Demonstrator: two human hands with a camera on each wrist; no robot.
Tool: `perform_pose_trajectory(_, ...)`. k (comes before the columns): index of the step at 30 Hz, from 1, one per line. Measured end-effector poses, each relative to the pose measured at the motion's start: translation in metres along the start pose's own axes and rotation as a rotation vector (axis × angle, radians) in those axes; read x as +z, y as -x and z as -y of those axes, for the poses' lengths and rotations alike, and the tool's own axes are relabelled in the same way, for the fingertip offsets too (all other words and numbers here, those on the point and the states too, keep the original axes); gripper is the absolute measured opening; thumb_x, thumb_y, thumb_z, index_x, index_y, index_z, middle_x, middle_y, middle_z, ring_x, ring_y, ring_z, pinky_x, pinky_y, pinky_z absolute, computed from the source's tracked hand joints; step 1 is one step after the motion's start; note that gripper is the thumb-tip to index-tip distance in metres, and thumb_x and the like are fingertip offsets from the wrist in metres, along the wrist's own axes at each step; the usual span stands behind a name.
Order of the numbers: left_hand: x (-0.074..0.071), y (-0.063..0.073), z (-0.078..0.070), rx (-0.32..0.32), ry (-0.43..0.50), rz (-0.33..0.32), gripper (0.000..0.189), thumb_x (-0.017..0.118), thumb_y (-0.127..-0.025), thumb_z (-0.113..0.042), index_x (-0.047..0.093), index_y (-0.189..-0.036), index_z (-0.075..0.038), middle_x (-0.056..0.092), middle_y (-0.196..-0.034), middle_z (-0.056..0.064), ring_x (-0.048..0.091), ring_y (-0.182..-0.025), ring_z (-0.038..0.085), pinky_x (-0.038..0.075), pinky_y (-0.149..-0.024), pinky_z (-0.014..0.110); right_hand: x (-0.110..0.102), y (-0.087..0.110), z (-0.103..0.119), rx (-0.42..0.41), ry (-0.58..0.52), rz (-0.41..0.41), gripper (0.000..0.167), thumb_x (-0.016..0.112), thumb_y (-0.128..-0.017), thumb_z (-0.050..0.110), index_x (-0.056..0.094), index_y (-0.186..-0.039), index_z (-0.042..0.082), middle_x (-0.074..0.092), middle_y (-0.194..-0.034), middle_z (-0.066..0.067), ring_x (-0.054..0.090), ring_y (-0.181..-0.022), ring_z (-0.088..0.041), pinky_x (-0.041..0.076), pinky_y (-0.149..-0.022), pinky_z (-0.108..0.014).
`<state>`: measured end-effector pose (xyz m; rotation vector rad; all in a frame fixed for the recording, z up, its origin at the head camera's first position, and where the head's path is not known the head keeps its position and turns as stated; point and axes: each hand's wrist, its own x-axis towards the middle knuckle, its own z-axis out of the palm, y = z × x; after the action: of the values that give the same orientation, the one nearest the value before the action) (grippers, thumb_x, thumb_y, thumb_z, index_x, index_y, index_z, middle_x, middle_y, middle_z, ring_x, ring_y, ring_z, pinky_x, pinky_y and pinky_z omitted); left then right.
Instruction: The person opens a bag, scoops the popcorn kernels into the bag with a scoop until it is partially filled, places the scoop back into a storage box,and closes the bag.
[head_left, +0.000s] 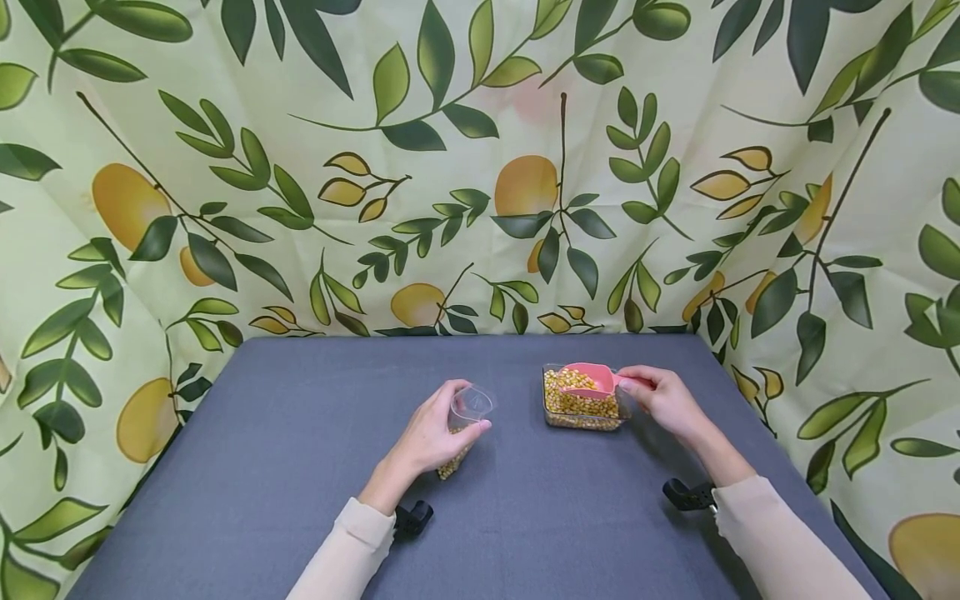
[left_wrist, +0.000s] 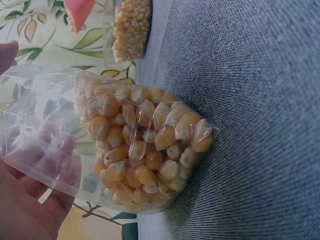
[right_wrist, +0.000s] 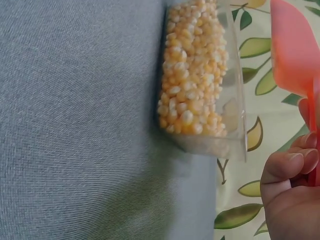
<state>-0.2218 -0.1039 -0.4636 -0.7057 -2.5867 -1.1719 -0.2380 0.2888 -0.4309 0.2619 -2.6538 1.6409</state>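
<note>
My left hand point(head_left: 431, 433) grips a clear plastic bag point(left_wrist: 135, 145) around its upper part, its mouth held round and open at the top. Corn kernels point(left_wrist: 145, 150) fill the bag's lower part, which is at the tabletop. To the right, my right hand point(head_left: 663, 400) holds a pink scoop point(head_left: 592, 381) by its handle, above a clear rectangular container point(head_left: 581, 422) of corn kernels. In the head view some kernels show in the scoop. The right wrist view shows the scoop point(right_wrist: 295, 50) clear of the container's rim.
A grey-blue cloth covers the table point(head_left: 300, 433). Behind it and at the sides hangs a leaf-patterned curtain point(head_left: 450, 208). A black wrist mount point(head_left: 412, 518) is on the left wrist, and another mount point(head_left: 686, 495) on the right.
</note>
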Motion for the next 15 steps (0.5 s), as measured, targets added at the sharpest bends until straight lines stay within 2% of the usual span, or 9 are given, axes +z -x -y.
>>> perform_pose_trajectory(5, 0.000, 0.000, 0.000, 0.004, 0.000, -0.005, 0.061, 0.076, -0.087, -0.043, 0.054, -0.134, -0.012, 0.065, -0.110, 0.010, 0.062, -0.097, 0.019, 0.051, -0.084, 0.044, 0.002, 0.001, 0.008, -0.007, -0.005, 0.014, 0.029, 0.061, -0.102, 0.013, 0.064, -0.122, -0.009, 0.041, -0.061, 0.001, 0.036, -0.053, -0.010, 0.034, -0.049, -0.028)
perform_pose_trajectory(10, -0.001, 0.001, -0.001, 0.007, -0.007, -0.009, 0.060, 0.076, -0.086, -0.043, 0.054, -0.134, -0.014, 0.063, -0.106, 0.005, 0.061, -0.096, 0.017, 0.051, -0.083, 0.042, 0.007, 0.003, 0.015, -0.034, -0.024, 0.043, 0.030, 0.062, -0.102, 0.015, 0.064, -0.121, -0.008, 0.040, -0.061, 0.001, 0.036, -0.052, -0.010, 0.035, -0.050, -0.029)
perform_pose_trajectory(15, -0.001, 0.001, 0.000, 0.009, -0.008, -0.011, 0.059, 0.077, -0.086, -0.043, 0.055, -0.133, -0.015, 0.060, -0.103, 0.000, 0.061, -0.095, 0.016, 0.051, -0.082, 0.040, 0.012, 0.004, 0.020, -0.074, -0.039, 0.052, 0.026, 0.063, -0.101, 0.011, 0.066, -0.119, -0.008, 0.051, -0.069, -0.003, 0.043, -0.056, -0.014, 0.038, -0.051, -0.028)
